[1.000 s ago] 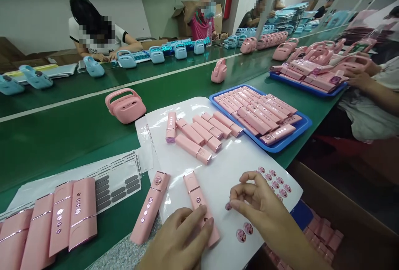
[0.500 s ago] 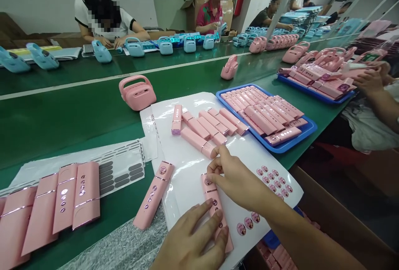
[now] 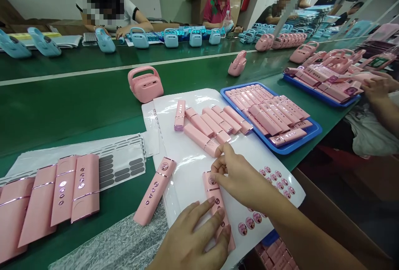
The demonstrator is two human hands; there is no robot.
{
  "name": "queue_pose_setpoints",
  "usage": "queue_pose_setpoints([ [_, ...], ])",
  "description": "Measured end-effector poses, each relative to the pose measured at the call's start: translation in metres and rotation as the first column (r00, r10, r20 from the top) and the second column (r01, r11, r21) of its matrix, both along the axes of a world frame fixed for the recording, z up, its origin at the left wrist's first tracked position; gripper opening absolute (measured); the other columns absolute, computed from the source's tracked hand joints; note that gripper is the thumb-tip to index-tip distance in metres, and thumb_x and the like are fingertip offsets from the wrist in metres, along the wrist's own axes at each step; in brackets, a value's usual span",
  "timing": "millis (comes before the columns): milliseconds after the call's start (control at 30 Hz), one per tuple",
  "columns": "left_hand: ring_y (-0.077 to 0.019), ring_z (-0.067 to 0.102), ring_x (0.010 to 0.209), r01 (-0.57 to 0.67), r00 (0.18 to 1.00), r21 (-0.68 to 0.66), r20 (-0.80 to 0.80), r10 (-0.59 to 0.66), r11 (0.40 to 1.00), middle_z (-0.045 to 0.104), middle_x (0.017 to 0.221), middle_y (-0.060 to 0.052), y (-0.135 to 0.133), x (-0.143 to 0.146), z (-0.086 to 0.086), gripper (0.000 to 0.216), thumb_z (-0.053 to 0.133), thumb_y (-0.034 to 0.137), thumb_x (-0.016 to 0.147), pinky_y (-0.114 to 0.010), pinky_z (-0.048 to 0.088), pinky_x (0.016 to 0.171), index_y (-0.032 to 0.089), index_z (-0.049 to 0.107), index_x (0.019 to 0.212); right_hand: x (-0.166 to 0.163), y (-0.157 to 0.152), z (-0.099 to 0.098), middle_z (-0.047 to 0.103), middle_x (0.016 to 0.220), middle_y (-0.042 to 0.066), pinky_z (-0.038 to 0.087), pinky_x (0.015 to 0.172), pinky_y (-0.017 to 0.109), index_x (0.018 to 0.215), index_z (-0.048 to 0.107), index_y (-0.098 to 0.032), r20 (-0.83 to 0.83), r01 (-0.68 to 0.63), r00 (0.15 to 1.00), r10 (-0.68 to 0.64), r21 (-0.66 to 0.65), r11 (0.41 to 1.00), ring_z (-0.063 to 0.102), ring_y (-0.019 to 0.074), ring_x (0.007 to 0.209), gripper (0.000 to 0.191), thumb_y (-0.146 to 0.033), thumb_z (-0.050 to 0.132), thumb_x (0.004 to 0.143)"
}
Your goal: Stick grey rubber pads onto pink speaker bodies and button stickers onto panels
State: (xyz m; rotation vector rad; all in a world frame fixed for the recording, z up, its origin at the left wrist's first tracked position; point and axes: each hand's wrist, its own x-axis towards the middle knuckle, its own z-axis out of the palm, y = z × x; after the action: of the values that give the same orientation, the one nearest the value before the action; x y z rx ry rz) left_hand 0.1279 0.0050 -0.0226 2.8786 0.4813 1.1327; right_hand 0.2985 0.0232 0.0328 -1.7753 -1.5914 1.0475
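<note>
My left hand [image 3: 198,236] lies over the lower half of a pink microphone-like device [image 3: 218,209], its fingers wrapped across the buttons and holding it on the white sheets [image 3: 183,174]. At the device's top end, my right hand [image 3: 230,172] has its fingers curled, the thumb tip at the edge of a round sticker [image 3: 212,180]. Whatever the right fingers pinch, if anything, is hidden. Close to my right forearm, several round picture stickers [image 3: 257,217] lie on the sheet. Another pink device [image 3: 156,191] with a round picture sticker rests left of my hands, touching none of them.
Several pink devices [image 3: 212,122] lie ahead of my hands. A blue tray [image 3: 314,131] full of them is at the right, with a pink handled speaker [image 3: 146,85] at the back. Devices [image 3: 85,189] and sticker sheets [image 3: 132,168] stand left. Co-workers sit across the green table [image 3: 93,108].
The view has shifted slightly, so most things appear a little higher and farther right. Both hands stay at the same pink device, with little visible movement.
</note>
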Motion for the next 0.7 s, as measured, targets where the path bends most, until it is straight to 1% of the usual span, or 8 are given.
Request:
queue_pose_setpoints([
  [200,-0.0267,0.069,0.076,0.008,1.000,-0.021,0.001,-0.008,1.000,0.074,0.080,-0.006,-0.001,0.002,0.002,0.007,0.063,0.014,0.074,-0.035,0.059,0.065,0.019,0.066,0.078,-0.004,0.002,0.000,0.057,0.071,-0.005,0.043,0.056,0.027,0.087,0.037,-0.024,0.056,-0.010,0.998,0.009,0.016,1.000,0.055,0.0143,0.064,0.020,-0.010,0.049,0.081],
  [300,-0.0266,0.069,0.078,0.001,1.000,0.000,-0.022,-0.001,1.000,0.074,0.082,-0.005,0.000,0.003,0.004,0.007,0.061,0.015,0.075,-0.035,0.059,0.065,0.019,0.066,0.078,-0.005,0.002,-0.002,0.057,0.071,-0.005,0.043,0.057,0.027,0.086,0.038,-0.024,0.089,0.027,0.995,-0.032,0.048,0.998,0.055,0.0146,0.064,0.021,-0.009,0.050,0.080],
  [367,-0.0276,0.068,0.081,-0.001,0.997,0.032,-0.075,0.003,0.999,0.074,0.083,-0.006,0.002,-0.001,0.004,0.010,0.057,0.015,0.076,-0.037,0.059,0.065,0.019,0.066,0.077,-0.003,-0.002,-0.003,0.057,0.073,-0.004,0.043,0.060,0.028,0.086,0.039,-0.024,0.102,0.048,0.993,-0.058,0.090,0.995,0.056,0.0151,0.067,0.019,-0.008,0.048,0.081],
  [433,-0.0313,0.067,0.085,-0.010,0.986,0.070,-0.165,0.021,0.998,0.073,0.085,-0.009,0.006,-0.010,0.006,0.014,0.054,0.014,0.076,-0.041,0.058,0.065,0.017,0.067,0.082,0.004,-0.013,-0.005,0.058,0.077,-0.003,0.044,0.065,0.029,0.087,0.041,-0.024,0.125,0.038,0.991,-0.051,0.099,0.994,0.056,0.0160,0.073,0.018,-0.008,0.047,0.082],
  [533,-0.0360,0.061,0.097,-0.090,0.947,0.080,-0.302,0.110,0.993,0.069,0.097,-0.013,0.012,-0.030,0.010,0.024,0.056,0.016,0.076,-0.048,0.055,0.073,0.014,0.064,0.098,0.020,-0.043,-0.010,0.060,0.083,-0.003,0.045,0.065,0.029,0.094,0.046,-0.027,0.152,-0.027,0.988,0.035,-0.051,0.998,0.057,0.0164,0.076,0.024,-0.006,0.046,0.080],
  [600,-0.0344,0.058,0.101,-0.169,0.921,0.039,-0.349,0.172,0.985,0.067,0.100,-0.012,0.018,-0.038,0.017,0.024,0.057,0.021,0.077,-0.048,0.053,0.077,0.016,0.063,0.100,0.030,-0.066,-0.017,0.062,0.086,-0.004,0.047,0.065,0.028,0.102,0.047,-0.030,0.170,-0.066,0.982,0.088,-0.129,0.989,0.059,0.0163,0.077,0.034,-0.005,0.049,0.078],
  [633,-0.0326,0.058,0.100,-0.209,0.912,0.014,-0.357,0.200,0.978,0.066,0.098,-0.011,0.022,-0.040,0.022,0.021,0.057,0.023,0.079,-0.047,0.053,0.076,0.016,0.063,0.098,0.034,-0.077,-0.022,0.063,0.088,-0.005,0.047,0.068,0.028,0.106,0.046,-0.031,0.189,-0.084,0.976,0.106,-0.120,0.989,0.060,0.0168,0.080,0.039,-0.005,0.050,0.077],
  [700,-0.0299,0.058,0.093,-0.261,0.902,-0.013,-0.361,0.239,0.965,0.065,0.093,-0.011,0.033,-0.034,0.032,0.018,0.054,0.022,0.081,-0.045,0.053,0.071,0.014,0.062,0.095,0.038,-0.095,-0.033,0.065,0.091,-0.004,0.047,0.078,0.031,0.111,0.044,-0.032,0.241,-0.117,0.963,0.124,-0.043,0.992,0.059,0.0187,0.091,0.046,-0.004,0.051,0.076],
])
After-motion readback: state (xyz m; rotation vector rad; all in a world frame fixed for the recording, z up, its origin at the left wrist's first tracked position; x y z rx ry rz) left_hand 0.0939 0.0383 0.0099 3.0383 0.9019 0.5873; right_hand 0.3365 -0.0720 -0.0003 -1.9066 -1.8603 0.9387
